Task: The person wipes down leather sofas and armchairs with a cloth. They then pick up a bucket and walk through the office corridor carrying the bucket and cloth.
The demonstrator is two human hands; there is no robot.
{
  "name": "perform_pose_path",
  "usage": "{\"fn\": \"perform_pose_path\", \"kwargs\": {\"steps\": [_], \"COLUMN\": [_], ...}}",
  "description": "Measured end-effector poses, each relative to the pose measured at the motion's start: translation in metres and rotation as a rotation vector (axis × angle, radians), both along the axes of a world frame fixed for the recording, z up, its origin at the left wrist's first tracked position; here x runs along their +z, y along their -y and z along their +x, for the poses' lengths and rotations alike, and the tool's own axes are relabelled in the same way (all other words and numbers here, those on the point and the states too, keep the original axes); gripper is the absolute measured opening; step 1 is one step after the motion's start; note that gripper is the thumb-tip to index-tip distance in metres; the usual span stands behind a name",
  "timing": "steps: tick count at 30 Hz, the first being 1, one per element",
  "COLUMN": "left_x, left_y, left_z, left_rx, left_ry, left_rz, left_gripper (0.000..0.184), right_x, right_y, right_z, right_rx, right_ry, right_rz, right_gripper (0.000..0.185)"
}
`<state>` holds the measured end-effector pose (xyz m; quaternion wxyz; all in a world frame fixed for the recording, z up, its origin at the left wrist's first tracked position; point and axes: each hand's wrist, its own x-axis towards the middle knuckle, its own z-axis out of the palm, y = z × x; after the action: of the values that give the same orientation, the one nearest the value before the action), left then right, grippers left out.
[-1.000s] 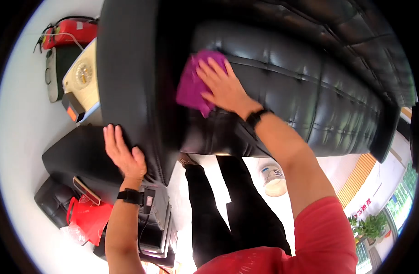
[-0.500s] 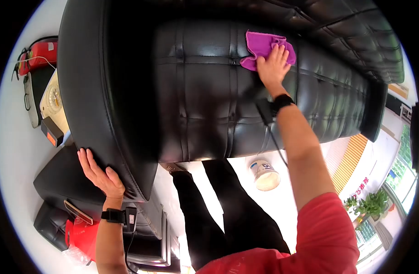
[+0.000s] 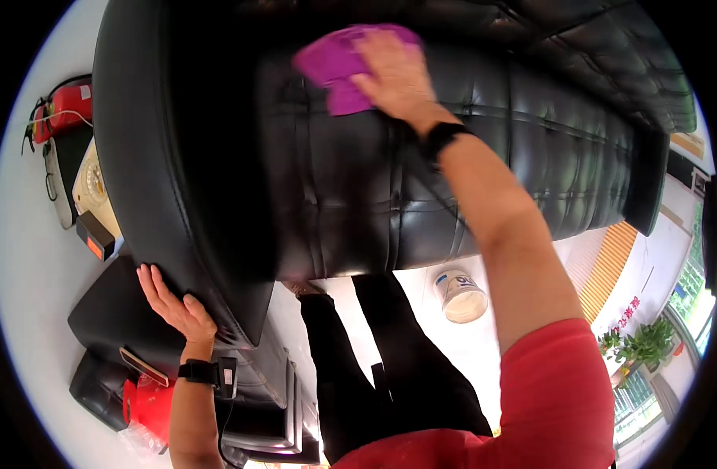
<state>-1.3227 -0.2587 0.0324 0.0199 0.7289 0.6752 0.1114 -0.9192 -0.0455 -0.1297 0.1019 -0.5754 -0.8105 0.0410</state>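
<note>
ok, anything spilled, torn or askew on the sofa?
Nothing stands out: the black seat shows no obvious spill or tear, and the purple cloth lies under the right hand. Fine marks can't be judged.

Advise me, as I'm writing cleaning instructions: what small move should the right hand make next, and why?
Probably draw the purple cloth toward the front edge of the black seat: the right hand lies on the cloth, which sits well back on the seat, leaving the front part uncovered. The left hand rests on the armrest.
</note>
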Motion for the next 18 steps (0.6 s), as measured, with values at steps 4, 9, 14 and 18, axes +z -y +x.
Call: {"fn": "perform_pose_path", "kwargs": {"steps": [4, 9, 14, 18], "left_x": [-0.002, -0.002, 0.031, 0.040], "left_y": [-0.003, -0.003, 0.016, 0.013], "left_z": [-0.003, 0.004, 0.012, 0.013], "left_rx": [-0.021, 0.096, 0.128, 0.169], "left_ry": [-0.008, 0.195, 0.022, 0.043], "left_rz": [0.021, 0.070, -0.051, -0.083], "left_gripper": [0.062, 0.052, 0.063, 0.067], "right_x": [-0.003, -0.003, 0.066, 0.096], "right_y": [0.034, 0.084, 0.212, 0.244], "right_z": [0.084, -0.009, -0.086, -0.039], "right_rx": [-0.517, -0.408, 0.049, 0.344], "right_ry": [0.099, 0.138, 0.037, 0.114], "right_rz": [-0.103, -0.047, -0.305, -0.523], "right_gripper": [0.064, 0.053, 0.052, 0.066]}}
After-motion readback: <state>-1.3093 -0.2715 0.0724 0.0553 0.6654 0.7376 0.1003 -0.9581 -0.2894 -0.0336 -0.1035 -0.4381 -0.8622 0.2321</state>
